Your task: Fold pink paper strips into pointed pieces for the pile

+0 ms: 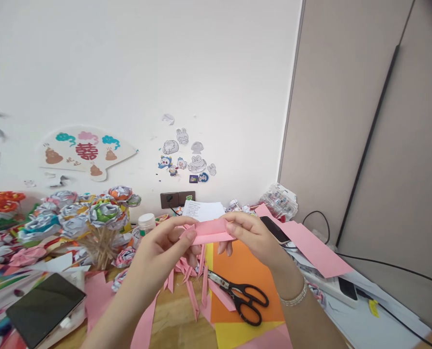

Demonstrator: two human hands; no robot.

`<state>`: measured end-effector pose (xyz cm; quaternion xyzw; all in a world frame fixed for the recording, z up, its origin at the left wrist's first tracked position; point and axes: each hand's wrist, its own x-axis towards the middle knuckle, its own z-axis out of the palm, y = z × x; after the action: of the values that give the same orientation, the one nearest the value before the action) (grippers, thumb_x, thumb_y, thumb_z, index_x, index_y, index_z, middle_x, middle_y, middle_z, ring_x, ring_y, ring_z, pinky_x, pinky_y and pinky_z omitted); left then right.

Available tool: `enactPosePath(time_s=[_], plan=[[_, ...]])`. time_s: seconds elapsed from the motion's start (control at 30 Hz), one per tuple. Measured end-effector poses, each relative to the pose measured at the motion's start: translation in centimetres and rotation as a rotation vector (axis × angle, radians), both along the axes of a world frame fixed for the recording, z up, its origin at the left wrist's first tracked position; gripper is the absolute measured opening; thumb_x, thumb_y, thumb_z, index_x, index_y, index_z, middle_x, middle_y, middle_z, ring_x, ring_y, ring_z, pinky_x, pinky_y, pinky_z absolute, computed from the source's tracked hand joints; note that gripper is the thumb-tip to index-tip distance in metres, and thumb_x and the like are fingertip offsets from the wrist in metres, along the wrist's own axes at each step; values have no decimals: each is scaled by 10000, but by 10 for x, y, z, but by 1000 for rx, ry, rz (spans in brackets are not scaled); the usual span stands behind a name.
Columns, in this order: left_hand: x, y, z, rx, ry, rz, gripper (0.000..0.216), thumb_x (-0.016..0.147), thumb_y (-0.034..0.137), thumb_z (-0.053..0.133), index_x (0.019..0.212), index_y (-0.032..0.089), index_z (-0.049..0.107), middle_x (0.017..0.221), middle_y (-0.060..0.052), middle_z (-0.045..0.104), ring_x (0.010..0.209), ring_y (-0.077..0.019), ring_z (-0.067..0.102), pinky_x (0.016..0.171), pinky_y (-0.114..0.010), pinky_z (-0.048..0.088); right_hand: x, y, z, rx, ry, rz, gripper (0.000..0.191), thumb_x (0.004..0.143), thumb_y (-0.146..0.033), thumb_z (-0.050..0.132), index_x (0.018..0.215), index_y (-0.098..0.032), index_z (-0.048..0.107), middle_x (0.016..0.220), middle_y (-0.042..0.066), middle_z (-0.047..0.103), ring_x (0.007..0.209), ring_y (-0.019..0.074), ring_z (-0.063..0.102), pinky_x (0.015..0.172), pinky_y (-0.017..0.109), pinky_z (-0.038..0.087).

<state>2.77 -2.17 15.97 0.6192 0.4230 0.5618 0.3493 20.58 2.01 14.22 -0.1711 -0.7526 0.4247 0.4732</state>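
Observation:
My left hand (167, 247) and my right hand (250, 235) are raised above the table, and both pinch a folded pink paper strip (212, 231) held level between them. The left thumb and fingers grip its left end, the right fingers its right end. Below the hands lie several narrow folded pink strips (196, 283) on the wooden table (172, 320). Black-handled scissors (243, 294) rest shut on an orange sheet (245, 271) just under my right wrist, which wears a bracelet.
Paper roses on sticks (92, 215) crowd the left. A dark tablet (45, 308) lies at front left, a glue bottle (146, 223) behind the left hand. A phone (276, 230), pink sheets (317, 249), a power strip (332, 286) and cables sit at the right.

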Motion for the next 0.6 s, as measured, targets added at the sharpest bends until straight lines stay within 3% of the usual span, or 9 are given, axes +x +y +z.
enactPosePath(time_s=[0.2, 0.43, 0.6], plan=[[-5, 6, -2, -16, -28, -60, 251, 688, 344, 607, 879, 184, 577, 429, 46, 569, 369, -123, 559, 280, -160, 358, 0, -2, 0, -11, 10, 3, 300, 847, -340, 438, 1038, -134, 543, 611, 21, 596, 542, 120, 571, 532, 255, 468], [-3, 4, -4, -17, -71, -137, 143, 737, 273, 581, 859, 199, 563, 465, 58, 588, 368, -78, 541, 269, -112, 308, 2, 4, -4, -135, 84, 138, 283, 847, -322, 449, 1041, -131, 526, 594, 20, 601, 517, 127, 583, 468, 238, 464], [-6, 6, -6, 1, -48, -150, 168, 730, 264, 591, 881, 202, 554, 487, 58, 596, 417, -91, 568, 337, -136, 397, 2, 6, -4, -147, 88, 122, 235, 832, -315, 479, 982, -145, 542, 618, 17, 601, 532, 118, 580, 494, 234, 465]])
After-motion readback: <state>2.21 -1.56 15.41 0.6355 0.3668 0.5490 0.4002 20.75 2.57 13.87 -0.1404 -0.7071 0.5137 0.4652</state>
